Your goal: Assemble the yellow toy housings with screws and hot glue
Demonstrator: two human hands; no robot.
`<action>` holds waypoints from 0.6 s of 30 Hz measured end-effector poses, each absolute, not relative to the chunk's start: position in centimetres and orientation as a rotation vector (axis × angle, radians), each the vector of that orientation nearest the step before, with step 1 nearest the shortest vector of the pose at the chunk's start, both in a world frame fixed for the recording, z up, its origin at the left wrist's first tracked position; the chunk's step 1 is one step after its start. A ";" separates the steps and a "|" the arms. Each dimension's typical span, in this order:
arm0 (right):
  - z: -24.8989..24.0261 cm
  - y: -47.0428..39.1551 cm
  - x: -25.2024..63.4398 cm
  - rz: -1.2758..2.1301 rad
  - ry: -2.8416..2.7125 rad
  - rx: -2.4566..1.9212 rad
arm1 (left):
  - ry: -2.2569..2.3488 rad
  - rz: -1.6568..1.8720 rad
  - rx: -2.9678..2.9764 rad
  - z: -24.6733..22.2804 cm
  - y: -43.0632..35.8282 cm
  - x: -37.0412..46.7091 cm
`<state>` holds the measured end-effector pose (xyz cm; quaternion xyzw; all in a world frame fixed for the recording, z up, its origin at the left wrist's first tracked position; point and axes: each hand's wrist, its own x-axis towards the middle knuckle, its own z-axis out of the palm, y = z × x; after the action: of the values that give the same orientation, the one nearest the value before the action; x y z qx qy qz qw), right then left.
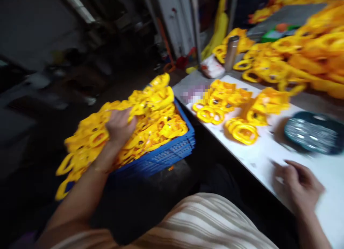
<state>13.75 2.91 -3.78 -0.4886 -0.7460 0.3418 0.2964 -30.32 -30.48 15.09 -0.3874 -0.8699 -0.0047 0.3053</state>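
My left hand [120,125] is closed on a yellow plastic piece [139,109] at the top of a heaped blue crate [163,156]. The piece and the fingertips are partly hidden and blurred. Many similar yellow pieces [158,98], with ring-shaped parts and dark spots, rise above the crate's rim. Over the white tabletop [258,163], my right hand [302,186] has its fingers curled and thumb pressed in; whatever they may hold cannot be made out. A dark teal oval dish [313,132] full of small shiny parts lies beyond this hand.
Several yellow pieces [242,130] lie on the tabletop's far part. A bottle-like cylinder [231,53] and a white packet [212,67] stand behind them. A large yellow heap [317,59] fills the back right, beside a green container [271,34]. A dark gap separates crate and table.
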 end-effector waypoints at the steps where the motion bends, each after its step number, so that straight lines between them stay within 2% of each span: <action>1: -3.3 2.5 13.7 0.897 -1.946 -1.283 | -2.241 -0.072 -1.041 15.9 -29.7 -29.9; 3: -1.6 1.0 13.0 0.908 -1.927 -1.208 | -2.135 -0.158 -1.111 17.3 -27.2 -28.4; 6: 1.3 -2.2 11.0 1.119 -1.861 -1.018 | -1.885 -0.320 -1.282 17.9 -21.5 -23.7; 8: 2.8 -4.4 10.1 1.350 -1.750 -0.877 | -1.636 -0.441 -1.450 16.9 -17.0 -19.2; 11: 4.0 -6.5 10.3 1.587 -1.477 -0.754 | -1.560 -0.604 -1.748 13.9 -11.2 -11.5; 18: 3.3 -5.6 15.5 1.465 -0.909 -1.035 | -1.620 -0.744 -2.260 6.7 -6.8 1.9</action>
<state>15.51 -5.57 3.27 -0.4347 -0.3818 0.6152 0.5355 1.86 -6.78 6.68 -0.7784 -0.5579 -0.2562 0.1313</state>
